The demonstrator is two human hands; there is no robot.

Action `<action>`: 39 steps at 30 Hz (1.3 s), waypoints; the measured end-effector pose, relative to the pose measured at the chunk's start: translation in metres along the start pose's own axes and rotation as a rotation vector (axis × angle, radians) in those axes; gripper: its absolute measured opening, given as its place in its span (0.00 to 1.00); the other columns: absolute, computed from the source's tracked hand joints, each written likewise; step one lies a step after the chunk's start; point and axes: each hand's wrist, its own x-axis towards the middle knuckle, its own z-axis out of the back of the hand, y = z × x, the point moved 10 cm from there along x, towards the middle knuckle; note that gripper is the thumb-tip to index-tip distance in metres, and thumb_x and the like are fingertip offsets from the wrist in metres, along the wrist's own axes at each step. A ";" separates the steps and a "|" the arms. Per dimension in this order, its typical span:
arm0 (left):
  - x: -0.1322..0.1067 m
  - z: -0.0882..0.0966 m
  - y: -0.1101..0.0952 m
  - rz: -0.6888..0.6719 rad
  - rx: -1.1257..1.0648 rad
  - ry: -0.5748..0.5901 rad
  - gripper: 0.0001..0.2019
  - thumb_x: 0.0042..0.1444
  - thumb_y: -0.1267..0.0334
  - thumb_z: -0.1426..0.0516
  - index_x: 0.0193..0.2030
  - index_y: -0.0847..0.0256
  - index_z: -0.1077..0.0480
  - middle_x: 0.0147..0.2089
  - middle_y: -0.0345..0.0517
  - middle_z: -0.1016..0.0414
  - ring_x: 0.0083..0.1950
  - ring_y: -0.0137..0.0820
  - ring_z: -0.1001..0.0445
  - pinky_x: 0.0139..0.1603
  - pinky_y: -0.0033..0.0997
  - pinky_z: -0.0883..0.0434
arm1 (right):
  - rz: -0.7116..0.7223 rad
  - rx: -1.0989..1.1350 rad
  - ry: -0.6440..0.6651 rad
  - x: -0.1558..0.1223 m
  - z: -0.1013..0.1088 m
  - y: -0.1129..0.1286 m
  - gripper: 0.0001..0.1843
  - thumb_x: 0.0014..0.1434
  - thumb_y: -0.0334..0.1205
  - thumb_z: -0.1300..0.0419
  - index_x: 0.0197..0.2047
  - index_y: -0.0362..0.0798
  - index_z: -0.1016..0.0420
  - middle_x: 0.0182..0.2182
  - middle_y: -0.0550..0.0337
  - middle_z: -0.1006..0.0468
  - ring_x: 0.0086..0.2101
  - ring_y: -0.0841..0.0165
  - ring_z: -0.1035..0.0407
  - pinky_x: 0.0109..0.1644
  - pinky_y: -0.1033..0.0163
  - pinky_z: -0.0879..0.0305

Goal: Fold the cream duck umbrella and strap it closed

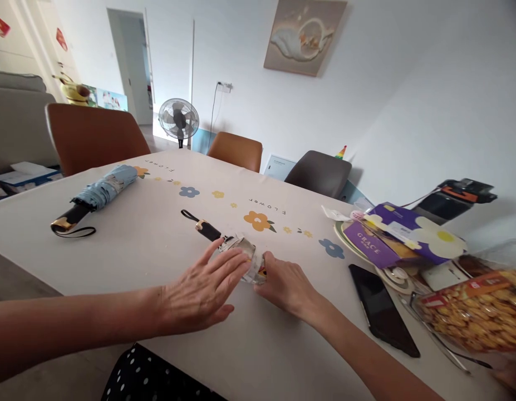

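Observation:
A folded compact umbrella (240, 243) with pale, patterned fabric and a black handle lies in front of me on the table. Its handle, with a gold-coloured end and a wrist loop, points away to the left. My right hand (285, 284) is closed around the fabric end. Flat against the fabric rests my left hand (203, 284), its fingers stretched out and its thumb apart; the hand covers part of the umbrella. Further left lies a second folded umbrella (109, 186), light blue, with a black and gold handle and a loop. Neither hand touches that one.
The table (157, 262) wears a pale cover printed with flowers. On the right are a black phone (383, 309), purple boxes (408, 234), a bag of snacks (478, 312) and glasses (445, 345). Chairs (235, 150) and a fan (179, 118) stand beyond.

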 end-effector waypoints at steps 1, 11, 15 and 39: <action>-0.002 -0.008 -0.002 0.005 0.057 -0.011 0.29 0.56 0.63 0.49 0.63 0.74 0.50 0.63 0.62 0.42 0.67 0.46 0.51 0.67 0.56 0.60 | 0.003 0.021 0.007 0.000 -0.001 0.001 0.11 0.46 0.40 0.44 0.33 0.49 0.42 0.25 0.61 0.28 0.25 0.65 0.32 0.25 0.65 0.53; 0.020 -0.048 0.025 0.024 0.173 0.232 0.14 0.50 0.70 0.48 0.45 0.66 0.36 0.44 0.54 0.30 0.45 0.40 0.32 0.48 0.42 0.35 | 0.193 -0.251 -0.167 -0.019 0.005 0.032 0.06 0.51 0.31 0.46 0.33 0.47 0.41 0.25 0.58 0.28 0.25 0.65 0.31 0.25 0.63 0.54; 0.030 -0.047 0.037 0.116 0.002 0.339 0.10 0.46 0.65 0.43 0.36 0.62 0.37 0.38 0.50 0.31 0.41 0.38 0.32 0.40 0.37 0.35 | 0.243 -0.399 -0.277 -0.023 0.008 0.036 0.05 0.55 0.27 0.49 0.36 0.44 0.39 0.28 0.54 0.28 0.27 0.65 0.33 0.26 0.62 0.51; 0.039 -0.031 0.019 -0.155 0.363 0.046 0.18 0.59 0.74 0.56 0.56 0.65 0.46 0.37 0.48 0.30 0.32 0.32 0.35 0.33 0.35 0.40 | 0.092 0.844 0.501 0.006 -0.012 0.015 0.17 0.41 0.37 0.38 0.37 0.46 0.31 0.28 0.63 0.29 0.29 0.69 0.35 0.30 0.66 0.40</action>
